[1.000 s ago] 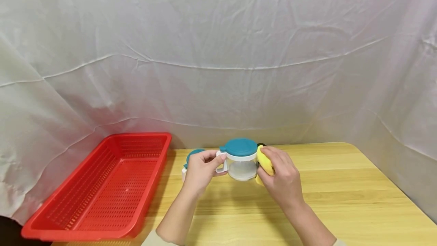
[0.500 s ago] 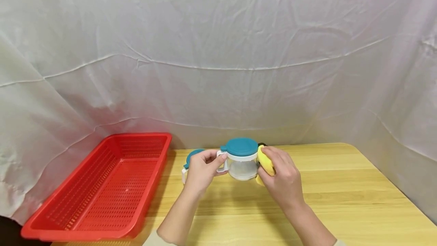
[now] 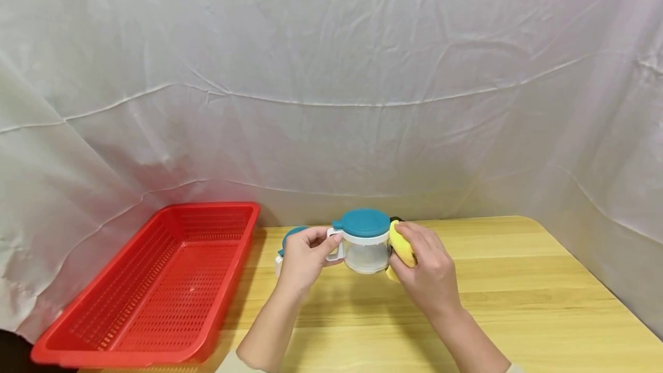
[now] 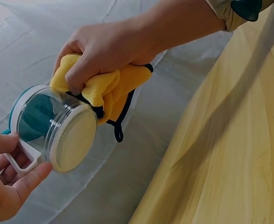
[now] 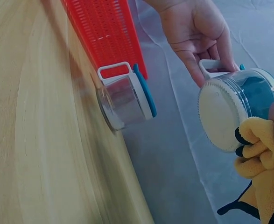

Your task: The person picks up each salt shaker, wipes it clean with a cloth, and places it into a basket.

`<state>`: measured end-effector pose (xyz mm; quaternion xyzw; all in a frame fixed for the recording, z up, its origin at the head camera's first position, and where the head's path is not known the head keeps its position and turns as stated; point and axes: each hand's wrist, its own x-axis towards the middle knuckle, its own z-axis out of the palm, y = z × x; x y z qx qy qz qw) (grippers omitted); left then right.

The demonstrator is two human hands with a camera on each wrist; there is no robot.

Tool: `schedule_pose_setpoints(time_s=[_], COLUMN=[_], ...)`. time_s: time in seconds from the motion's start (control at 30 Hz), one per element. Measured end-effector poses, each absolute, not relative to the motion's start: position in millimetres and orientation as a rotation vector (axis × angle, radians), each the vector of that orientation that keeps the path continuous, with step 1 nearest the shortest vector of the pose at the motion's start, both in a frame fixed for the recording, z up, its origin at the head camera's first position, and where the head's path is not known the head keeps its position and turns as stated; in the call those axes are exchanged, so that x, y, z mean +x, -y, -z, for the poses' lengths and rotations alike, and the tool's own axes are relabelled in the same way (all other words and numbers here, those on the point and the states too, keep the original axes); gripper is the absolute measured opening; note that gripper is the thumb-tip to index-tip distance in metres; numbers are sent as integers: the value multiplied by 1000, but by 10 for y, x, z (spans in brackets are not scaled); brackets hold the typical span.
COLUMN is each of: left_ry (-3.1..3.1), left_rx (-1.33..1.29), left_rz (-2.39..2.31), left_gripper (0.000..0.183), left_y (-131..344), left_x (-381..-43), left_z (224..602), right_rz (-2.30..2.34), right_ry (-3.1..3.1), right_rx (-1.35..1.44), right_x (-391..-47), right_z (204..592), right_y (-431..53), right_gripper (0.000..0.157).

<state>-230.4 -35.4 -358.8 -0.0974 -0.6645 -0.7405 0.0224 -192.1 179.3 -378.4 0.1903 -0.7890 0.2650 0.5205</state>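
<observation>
A clear jar (image 3: pixel 366 258) with a teal lid and white collar is held up off the table. My left hand (image 3: pixel 307 258) grips its white handle (image 4: pixel 28 158), thumb on top. My right hand (image 3: pixel 427 261) holds a bunched yellow cloth (image 3: pixel 402 244) with black edging against the jar's right side. The left wrist view shows the jar's pale, ridged base and a black loop hanging from the cloth (image 4: pixel 111 91). Behind my left hand stands a second jar (image 5: pixel 125 102) of the same kind, upright on the table and mostly hidden in the head view.
A red perforated plastic basket (image 3: pixel 207 327) sits at the left of the wooden table (image 3: pixel 518 304). A pale fabric curtain (image 3: pixel 331 131) hangs behind the table and along both sides.
Hardly anything differs. The jar and both hands shift by a tiny amount, and the holds on handle and cloth stay the same.
</observation>
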Motion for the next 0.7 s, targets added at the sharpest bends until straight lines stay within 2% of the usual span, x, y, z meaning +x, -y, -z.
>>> schedule_pose_setpoints(time_s=[0.3, 0.7], left_ry=[2031, 1861], left_rx=[-239, -117], left_rz=[2300, 2211], left_gripper=[24, 24], left_y=[361, 406], left_x=[-2297, -2365], left_z=[3577, 3571], right_rz=[-625, -516], right_ry=[1818, 1801], right_rx=[518, 796], right_x=[-1958, -1890], right_z=[3791, 3797], right_y=[-1768, -1576], right_gripper=[40, 36])
